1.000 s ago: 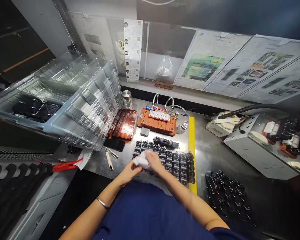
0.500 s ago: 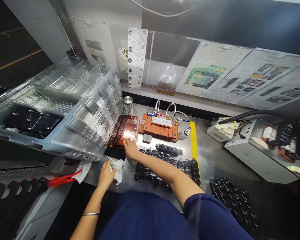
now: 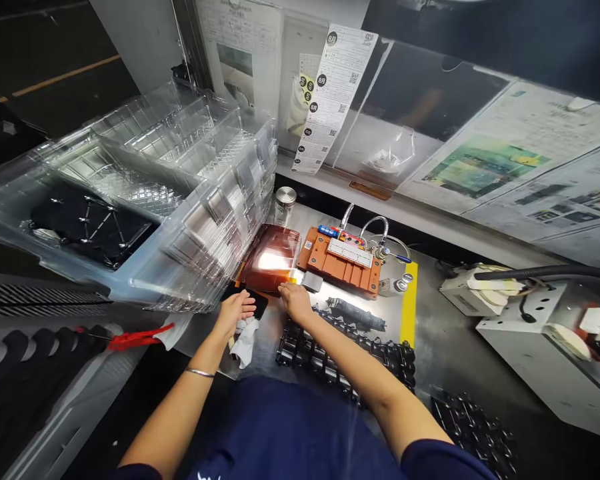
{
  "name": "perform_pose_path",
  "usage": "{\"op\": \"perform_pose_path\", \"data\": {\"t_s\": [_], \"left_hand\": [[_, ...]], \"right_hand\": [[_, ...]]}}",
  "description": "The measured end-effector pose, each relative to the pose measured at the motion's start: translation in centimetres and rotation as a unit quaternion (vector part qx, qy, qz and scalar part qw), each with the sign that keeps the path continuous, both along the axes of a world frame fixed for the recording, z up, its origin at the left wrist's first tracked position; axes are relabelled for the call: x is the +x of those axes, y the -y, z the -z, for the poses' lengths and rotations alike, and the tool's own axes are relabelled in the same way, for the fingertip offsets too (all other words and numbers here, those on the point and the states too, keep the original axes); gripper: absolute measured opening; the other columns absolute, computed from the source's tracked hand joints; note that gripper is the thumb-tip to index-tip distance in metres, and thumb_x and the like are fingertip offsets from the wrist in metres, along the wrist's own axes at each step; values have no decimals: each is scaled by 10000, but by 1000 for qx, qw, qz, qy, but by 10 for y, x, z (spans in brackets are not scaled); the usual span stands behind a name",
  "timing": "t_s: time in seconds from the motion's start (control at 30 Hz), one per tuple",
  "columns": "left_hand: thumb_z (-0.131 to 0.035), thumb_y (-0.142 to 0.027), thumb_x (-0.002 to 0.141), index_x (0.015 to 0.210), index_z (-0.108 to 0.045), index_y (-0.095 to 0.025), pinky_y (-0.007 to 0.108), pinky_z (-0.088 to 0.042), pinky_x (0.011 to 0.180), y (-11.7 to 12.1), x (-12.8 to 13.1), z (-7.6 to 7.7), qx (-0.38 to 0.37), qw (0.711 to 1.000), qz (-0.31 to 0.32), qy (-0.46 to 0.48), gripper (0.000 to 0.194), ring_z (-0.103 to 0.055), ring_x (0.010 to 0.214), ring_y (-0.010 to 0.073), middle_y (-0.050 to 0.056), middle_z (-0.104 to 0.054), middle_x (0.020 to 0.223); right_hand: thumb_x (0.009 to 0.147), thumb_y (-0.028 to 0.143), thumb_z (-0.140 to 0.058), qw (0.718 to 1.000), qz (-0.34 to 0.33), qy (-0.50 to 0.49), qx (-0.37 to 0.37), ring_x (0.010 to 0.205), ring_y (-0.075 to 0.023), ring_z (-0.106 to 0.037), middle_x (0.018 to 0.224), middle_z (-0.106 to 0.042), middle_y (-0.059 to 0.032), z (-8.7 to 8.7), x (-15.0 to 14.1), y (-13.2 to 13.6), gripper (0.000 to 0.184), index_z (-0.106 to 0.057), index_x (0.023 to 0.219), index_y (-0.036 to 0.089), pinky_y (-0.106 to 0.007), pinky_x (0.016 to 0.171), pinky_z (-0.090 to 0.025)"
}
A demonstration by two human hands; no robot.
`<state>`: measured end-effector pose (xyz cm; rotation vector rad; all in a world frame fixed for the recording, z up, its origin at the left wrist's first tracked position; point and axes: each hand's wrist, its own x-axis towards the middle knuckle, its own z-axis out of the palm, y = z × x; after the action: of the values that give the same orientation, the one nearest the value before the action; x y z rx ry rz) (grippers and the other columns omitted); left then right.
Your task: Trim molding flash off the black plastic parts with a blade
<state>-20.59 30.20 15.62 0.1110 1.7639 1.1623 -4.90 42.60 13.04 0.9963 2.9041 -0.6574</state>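
My left hand (image 3: 235, 310) lies fingers-apart on a flat black panel (image 3: 250, 299) at the bench's front left, with a crumpled white cloth (image 3: 244, 340) under its wrist side. My right hand (image 3: 295, 300) reaches forward, fingertips at the near edge of a glossy amber tray (image 3: 273, 263) that leans against the clear tray stack. Whether those fingers grip the tray is hidden. Just right of that hand lies a black tray of small dark parts (image 3: 350, 350).
A tall stack of clear plastic trays (image 3: 180, 193) fills the left. An orange fixture with wires (image 3: 347, 260), a metal jar (image 3: 284, 203), a yellow tape line (image 3: 409, 303), grey equipment boxes (image 3: 545, 333), another black tray (image 3: 475, 433) and a red clamp (image 3: 140, 337) surround the work spot.
Both hands were together on the white cloth over the black tray. The right hand then reached forward to the amber tray; the left carried the cloth leftward and now rests on the black panel.
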Motion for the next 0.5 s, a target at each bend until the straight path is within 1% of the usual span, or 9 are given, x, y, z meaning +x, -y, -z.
{"op": "perform_pose_path", "data": {"t_s": [0.1,0.17,0.23,0.33,0.4,0.5], "left_hand": [[-600,-459,829,804,-605,-117,269,-558,517,-22,-5,0,-14,998,-13,52,342,-687,566,174,144,-731,753],[-642,-444,804,758,-595,-119,292,-562,504,-29,-7,0,-18,997,-13,77,331,-686,549,194,142,-718,692],[-668,-362,794,746,-594,-122,307,-581,557,-32,-8,-1,-2,996,-17,87,255,-700,587,197,133,-717,691],[-681,-235,769,816,-618,-116,298,-593,696,-29,-3,-5,46,996,-30,68,142,-718,704,168,106,-729,783],[-699,-223,742,911,-635,-107,304,-589,757,-26,3,-9,81,995,-28,44,216,-717,771,159,92,-732,853],[-735,-290,693,1039,-637,-87,355,-595,768,-23,16,-15,119,993,-2,5,413,-710,798,180,86,-733,884]], "right_hand": [[948,222,-480,999,12,-29,-14,1095,-197,-646,1149,-707,-109,-5,3,-4,269,-711,1083,197,-335,940,-501],[939,254,-514,998,12,-51,-27,1076,-186,-656,1134,-715,-99,-9,5,-6,243,-717,1062,201,-318,942,-503],[935,258,-524,996,10,-73,-41,1088,-182,-651,1145,-712,-94,-14,8,-8,242,-713,1075,201,-316,955,-498],[929,227,-522,993,11,-96,-60,1103,-195,-645,1158,-706,-97,-22,17,-7,243,-716,1074,201,-343,961,-497],[907,215,-547,992,14,-106,-73,1075,-216,-657,1135,-713,-107,-28,22,-5,229,-724,1052,198,-374,941,-510],[851,265,-630,988,22,-126,-86,1044,-236,-663,1114,-716,-121,-43,25,2,248,-715,1068,180,-390,936,-515]]}}
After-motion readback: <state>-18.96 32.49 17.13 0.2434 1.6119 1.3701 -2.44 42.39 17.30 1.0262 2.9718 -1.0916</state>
